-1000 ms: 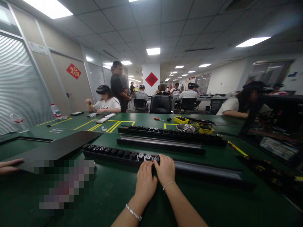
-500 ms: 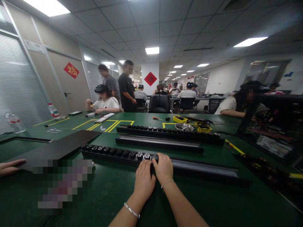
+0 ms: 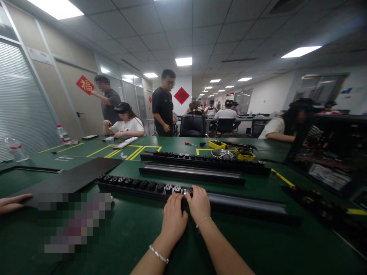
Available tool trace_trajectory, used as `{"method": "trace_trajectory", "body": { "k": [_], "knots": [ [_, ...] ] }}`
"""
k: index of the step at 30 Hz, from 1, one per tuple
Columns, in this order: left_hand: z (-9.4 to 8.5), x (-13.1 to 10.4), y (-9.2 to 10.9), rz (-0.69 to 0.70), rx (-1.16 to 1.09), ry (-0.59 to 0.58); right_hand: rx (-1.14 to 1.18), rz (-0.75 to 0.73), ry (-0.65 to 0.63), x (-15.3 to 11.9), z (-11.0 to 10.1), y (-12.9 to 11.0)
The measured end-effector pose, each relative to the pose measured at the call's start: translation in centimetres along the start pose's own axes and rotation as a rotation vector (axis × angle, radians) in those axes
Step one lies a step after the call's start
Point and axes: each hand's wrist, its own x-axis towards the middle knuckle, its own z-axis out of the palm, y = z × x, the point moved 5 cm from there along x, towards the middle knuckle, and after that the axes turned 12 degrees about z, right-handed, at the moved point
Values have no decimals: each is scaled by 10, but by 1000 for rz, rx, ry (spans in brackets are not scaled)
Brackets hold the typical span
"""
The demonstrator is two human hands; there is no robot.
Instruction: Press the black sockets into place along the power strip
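Observation:
A long black rail [image 3: 246,201] lies across the table in front of me. A row of small blocks [image 3: 151,186] that look like socket modules fills its left half, most of them black and a few silver; its right half shows a bare channel. My right hand [image 3: 200,206] pinches the black block [image 3: 189,190] at the row's right end, apart from the silver block [image 3: 177,189] beside it. Against the rail's near edge, my left hand [image 3: 175,214] has its fingers closed together, bent over the edge just below the silver blocks. Its thumb is partly hidden.
Behind lie an unfilled rail [image 3: 192,174] and another filled rail [image 3: 206,161]. A dark panel [image 3: 77,177] lies left, touched by another person's hand [image 3: 14,202]. An open computer case [image 3: 323,156] stands right. Farther back are a screwdriver [image 3: 189,144] and a metal bowl [image 3: 222,154].
My right hand has shifted slightly right with the black block, widening a small gap beside the silver block. My left hand has barely moved. Two standing people in the background have changed position.

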Motion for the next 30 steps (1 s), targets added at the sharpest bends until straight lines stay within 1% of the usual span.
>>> {"method": "trace_trajectory", "body": {
  "k": [5,10,15,22,26,30],
  "knots": [
    [0,-1,0,20,14,13,11,1,-25,1,-1,0],
    [-1,0,1,10,21,-16,8,0,-43,1,-1,1],
    [-2,0,2,11,12,-15,-3,3,-9,0,-4,3],
    [-1,0,1,-3,-3,-4,-12,45,38,-1,-5,3],
    [-2,1,2,-13,-14,-14,-35,67,31,2,-4,3],
    [-3,1,3,-10,-21,-23,-38,54,17,3,-4,4]
  ]
}}
